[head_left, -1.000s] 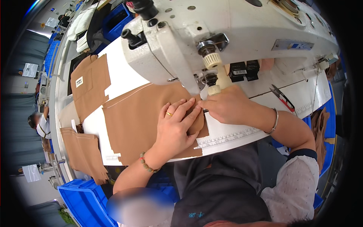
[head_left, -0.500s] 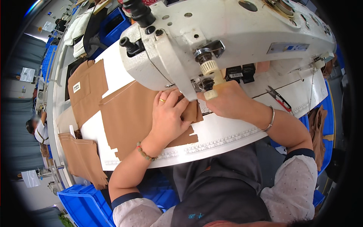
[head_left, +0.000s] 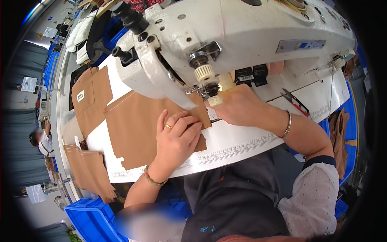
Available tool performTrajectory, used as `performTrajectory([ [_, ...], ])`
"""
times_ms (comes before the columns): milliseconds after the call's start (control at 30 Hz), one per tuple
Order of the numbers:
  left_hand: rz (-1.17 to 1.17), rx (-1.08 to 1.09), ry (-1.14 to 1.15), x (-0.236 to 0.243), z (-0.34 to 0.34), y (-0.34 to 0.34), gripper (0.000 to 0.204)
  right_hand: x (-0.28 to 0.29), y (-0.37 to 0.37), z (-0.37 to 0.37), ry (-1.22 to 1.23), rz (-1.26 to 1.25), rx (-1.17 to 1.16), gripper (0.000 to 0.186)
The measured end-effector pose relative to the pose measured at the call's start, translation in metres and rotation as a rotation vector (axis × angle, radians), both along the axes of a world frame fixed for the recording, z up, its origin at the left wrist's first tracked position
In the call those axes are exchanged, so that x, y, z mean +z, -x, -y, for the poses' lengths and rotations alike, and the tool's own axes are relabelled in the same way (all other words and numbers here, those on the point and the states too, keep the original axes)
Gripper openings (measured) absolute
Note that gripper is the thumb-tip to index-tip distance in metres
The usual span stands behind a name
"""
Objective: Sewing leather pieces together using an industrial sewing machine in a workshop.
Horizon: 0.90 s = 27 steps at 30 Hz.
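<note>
My left hand (head_left: 178, 139) rests open, fingers bent and somewhat apart, on a large brown fabric piece (head_left: 133, 127) lying on the white work table (head_left: 231, 147). Its fingertips are below the sewing machine's head (head_left: 149, 74). My right hand (head_left: 236, 105) is curled at the needle area, beside the cream tension knob (head_left: 215, 100); its fingertips and whatever they hold are hidden. Red-handled snips (head_left: 298, 106) lie to the right of it.
Brown pocket piece (head_left: 91, 105) and another brown piece (head_left: 86, 165) lie left. Black packages (head_left: 244, 78) sit behind my right hand. Blue bins (head_left: 88, 218) stand low left and right, one with brown fabric (head_left: 338, 141). A co-worker (head_left: 40, 141) is at the far left.
My left hand has drawn back from the needle area toward me. The large fabric piece has shifted away from me under the machine, and the view has moved slightly.
</note>
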<state>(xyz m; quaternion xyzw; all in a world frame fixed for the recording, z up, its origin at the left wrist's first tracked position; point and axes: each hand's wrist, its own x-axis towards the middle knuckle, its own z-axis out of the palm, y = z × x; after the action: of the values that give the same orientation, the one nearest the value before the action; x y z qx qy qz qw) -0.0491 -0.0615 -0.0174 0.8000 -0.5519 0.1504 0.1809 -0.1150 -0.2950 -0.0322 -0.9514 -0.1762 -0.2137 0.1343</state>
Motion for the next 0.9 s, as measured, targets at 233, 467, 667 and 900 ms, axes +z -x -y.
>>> performTrajectory([
  [233,0.056,-0.017,-0.013,0.002,0.001,0.002,0.020,0.005,0.002,0.004,-0.083,-0.052,0.173,0.005],
  [467,-0.117,-0.120,-0.055,0.003,-0.007,-0.005,0.030,0.003,0.006,0.007,-0.052,-0.267,0.370,0.027],
  [667,-0.133,-0.161,-0.052,0.002,-0.006,-0.018,0.036,0.005,0.003,0.005,-0.025,-0.241,0.313,0.025],
  [900,-0.138,-0.176,0.020,-0.011,0.003,-0.043,0.030,0.003,-0.005,0.002,-0.026,-0.182,0.177,0.009],
])
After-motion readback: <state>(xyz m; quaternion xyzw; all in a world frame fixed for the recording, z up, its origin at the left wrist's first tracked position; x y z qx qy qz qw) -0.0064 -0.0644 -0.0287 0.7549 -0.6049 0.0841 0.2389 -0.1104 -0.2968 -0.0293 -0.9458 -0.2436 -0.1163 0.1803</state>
